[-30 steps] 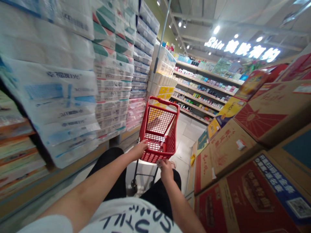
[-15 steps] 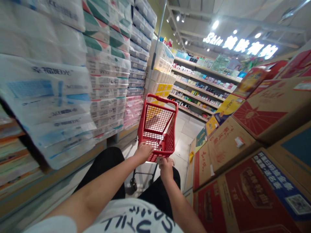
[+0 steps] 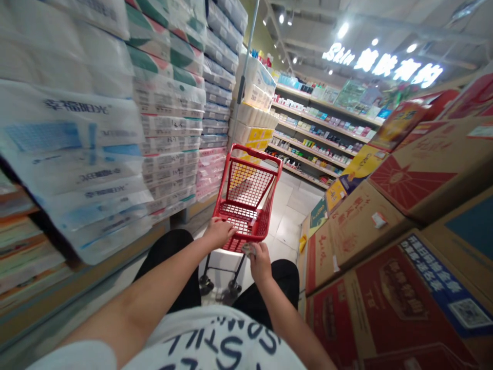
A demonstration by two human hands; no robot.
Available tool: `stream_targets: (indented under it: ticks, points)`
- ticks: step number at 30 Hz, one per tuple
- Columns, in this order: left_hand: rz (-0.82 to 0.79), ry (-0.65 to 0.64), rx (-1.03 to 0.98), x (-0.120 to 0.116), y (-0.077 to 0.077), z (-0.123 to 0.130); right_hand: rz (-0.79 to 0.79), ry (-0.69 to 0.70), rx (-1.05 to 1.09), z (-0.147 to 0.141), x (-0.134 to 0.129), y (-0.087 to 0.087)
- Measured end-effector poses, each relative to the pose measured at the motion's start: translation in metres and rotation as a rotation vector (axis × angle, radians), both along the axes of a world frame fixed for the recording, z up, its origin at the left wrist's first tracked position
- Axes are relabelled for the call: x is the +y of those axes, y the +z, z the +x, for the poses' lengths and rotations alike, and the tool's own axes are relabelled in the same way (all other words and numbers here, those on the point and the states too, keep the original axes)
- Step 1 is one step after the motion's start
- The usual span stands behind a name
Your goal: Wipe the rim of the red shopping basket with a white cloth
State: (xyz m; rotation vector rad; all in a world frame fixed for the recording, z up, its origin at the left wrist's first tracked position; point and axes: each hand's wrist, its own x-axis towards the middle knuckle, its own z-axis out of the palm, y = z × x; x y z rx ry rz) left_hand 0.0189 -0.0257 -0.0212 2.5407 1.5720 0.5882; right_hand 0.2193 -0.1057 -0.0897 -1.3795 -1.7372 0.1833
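Dozens of plastic-wrapped bales of toilet roll [image 3: 73, 128] rise in tall stacks from nine to eleven o'clock, with blue, green and pink printing on their wrappers. A thin metal pole [image 3: 242, 67] stands among the stacks further off. At twelve o'clock, a red wire shopping trolley [image 3: 246, 184] stands on small wheels on the tiled floor [image 3: 287, 226], directly ahead of the person and with nothing visible in its basket. The left hand [image 3: 219, 232] sits on the trolley's near rim, its grip curled over the red bar. The right hand [image 3: 261, 263] is just beside it, its grip closed on a small grey item [image 3: 249, 250] against the same rim, too blurred to name. Black shorts [image 3: 285, 280] and a white printed T-shirt [image 3: 219, 344] fill six o'clock. Beyond, at one o'clock, shelves of small boxed goods [image 3: 316, 128] sit under an illuminated sign [image 3: 383, 64]. Printed cardboard cartons [image 3: 396, 205] are piled from two to five o'clock.
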Motion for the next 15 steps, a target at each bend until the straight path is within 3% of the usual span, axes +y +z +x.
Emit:
stream_targets:
  ticks: [3, 7, 11, 15]
  points:
    - [0.026, -0.014, 0.049, 0.001, -0.001, -0.005, -0.041, 0.017, 0.075, -0.008, 0.001, 0.005]
    - [0.095, -0.077, 0.096, 0.000, -0.007, -0.009, 0.034, 0.023, 0.074, -0.010, 0.000, 0.007]
    - [0.108, -0.076, 0.106, 0.000, -0.011, -0.009, -0.090, -0.066, 0.023, -0.002, -0.001, 0.005]
    - [0.107, -0.079, 0.102, 0.001, -0.011, -0.006, -0.029, -0.054, 0.033, 0.002, -0.004, 0.003]
